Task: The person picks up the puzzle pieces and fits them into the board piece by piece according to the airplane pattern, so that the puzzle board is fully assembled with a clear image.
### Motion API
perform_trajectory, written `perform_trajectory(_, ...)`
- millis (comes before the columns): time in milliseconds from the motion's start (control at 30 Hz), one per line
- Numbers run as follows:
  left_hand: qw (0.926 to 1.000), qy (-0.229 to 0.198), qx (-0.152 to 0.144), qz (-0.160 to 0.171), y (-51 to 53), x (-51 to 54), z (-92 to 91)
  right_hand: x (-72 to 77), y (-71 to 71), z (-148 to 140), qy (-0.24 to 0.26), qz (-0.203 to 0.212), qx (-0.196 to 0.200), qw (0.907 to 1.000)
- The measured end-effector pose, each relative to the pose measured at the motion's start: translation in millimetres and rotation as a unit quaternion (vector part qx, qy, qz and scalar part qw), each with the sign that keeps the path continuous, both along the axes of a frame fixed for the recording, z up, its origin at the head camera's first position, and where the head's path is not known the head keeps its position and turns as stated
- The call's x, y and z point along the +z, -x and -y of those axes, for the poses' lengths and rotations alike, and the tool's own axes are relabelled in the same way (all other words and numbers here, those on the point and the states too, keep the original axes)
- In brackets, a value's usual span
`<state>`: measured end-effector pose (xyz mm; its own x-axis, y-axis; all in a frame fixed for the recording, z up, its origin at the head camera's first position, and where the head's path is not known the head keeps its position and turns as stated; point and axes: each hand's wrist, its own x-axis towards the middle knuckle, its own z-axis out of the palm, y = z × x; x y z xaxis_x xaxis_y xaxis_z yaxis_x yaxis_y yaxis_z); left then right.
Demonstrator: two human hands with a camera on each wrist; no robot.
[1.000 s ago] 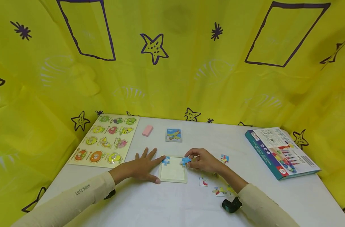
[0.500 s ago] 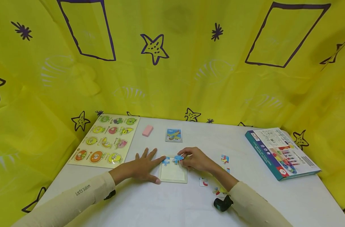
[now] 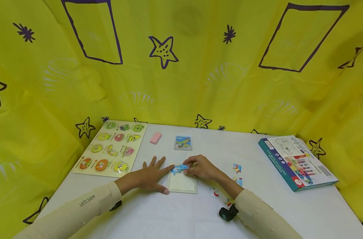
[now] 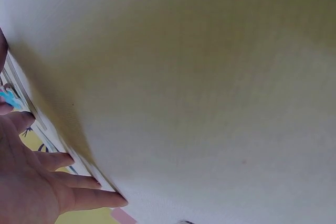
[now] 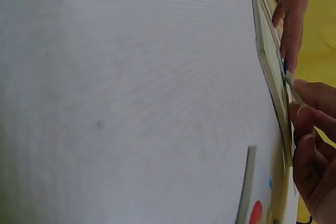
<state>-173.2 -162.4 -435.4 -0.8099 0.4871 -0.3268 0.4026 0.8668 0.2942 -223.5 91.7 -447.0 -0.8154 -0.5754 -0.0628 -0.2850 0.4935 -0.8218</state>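
A small square puzzle tray lies mid-table in the head view, with a blue puzzle piece in its top left corner. My left hand is spread flat at the tray's left side. Its index fingertip touches the top left corner, and its thumb rests by the lower left one. With thumb and fingers, my right hand pinches a second blue puzzle piece at the tray's top edge, close beside the first. The right wrist view shows this pinched piece tilted over the tray's rim.
Several loose puzzle pieces lie right of the tray, some partly behind the right forearm. Behind it are a small airplane picture and a pink block. A fruit board lies left, a boxed set right.
My right hand has moved left over the tray with the pinched blue puzzle piece, bringing it up to the first piece. The left hand has stayed in place.
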Motion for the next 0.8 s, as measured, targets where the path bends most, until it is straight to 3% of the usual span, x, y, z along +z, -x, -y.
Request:
perform_trajectory(133, 1.0, 0.002, -0.002, -0.001, 0.3, -0.2, 0.1, 1.7, -0.7, 1.5, -0.029, -0.03, 0.008, 0.9991)
perform_trajectory(533, 1.0, 0.001, -0.003, -0.002, 0.5, -0.2, 0.9, 5.2, -1.6, 1.0, -0.062, -0.063, 0.022, 0.9959)
perform_trajectory(800, 1.0, 0.004, -0.003, 0.002, -0.1, 0.5, 0.4, 5.0, -2.8, 1.6, -0.076, -0.069, -0.001, 0.9947)
